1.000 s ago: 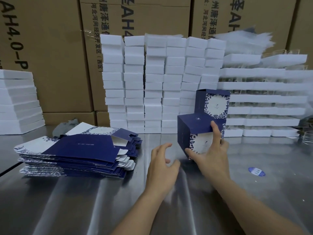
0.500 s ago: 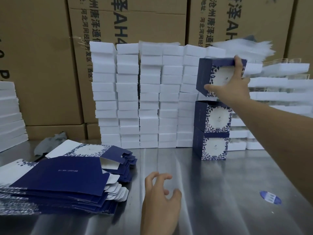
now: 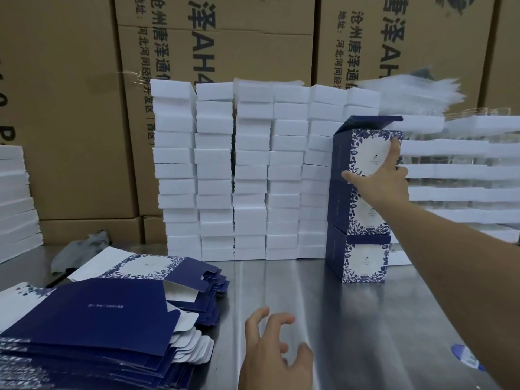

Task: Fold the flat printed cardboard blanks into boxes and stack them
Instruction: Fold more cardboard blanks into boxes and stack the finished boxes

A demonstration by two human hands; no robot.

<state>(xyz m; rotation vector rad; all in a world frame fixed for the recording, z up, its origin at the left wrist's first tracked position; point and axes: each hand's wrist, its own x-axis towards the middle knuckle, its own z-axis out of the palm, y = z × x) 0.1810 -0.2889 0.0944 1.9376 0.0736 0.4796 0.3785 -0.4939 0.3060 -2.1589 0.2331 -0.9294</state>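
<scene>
The right hand (image 3: 380, 181) presses spread, straight fingers on the top box (image 3: 363, 153) of the far-right stack; it should square edges with the box below (image 3: 358, 218) before release. The left hand (image 3: 273, 358) hovers empty, loosely curled, near the flat blanks (image 3: 92, 319).

I see R hand (image 3: 380, 184) flat vs front of top box (image 3: 365, 153), 3-high stack (image 3: 363, 263). L hand (image 3: 273, 353) loose, fingers apart, over table (image 3: 351, 319) by blanks (image 3: 90, 319).
</scene>
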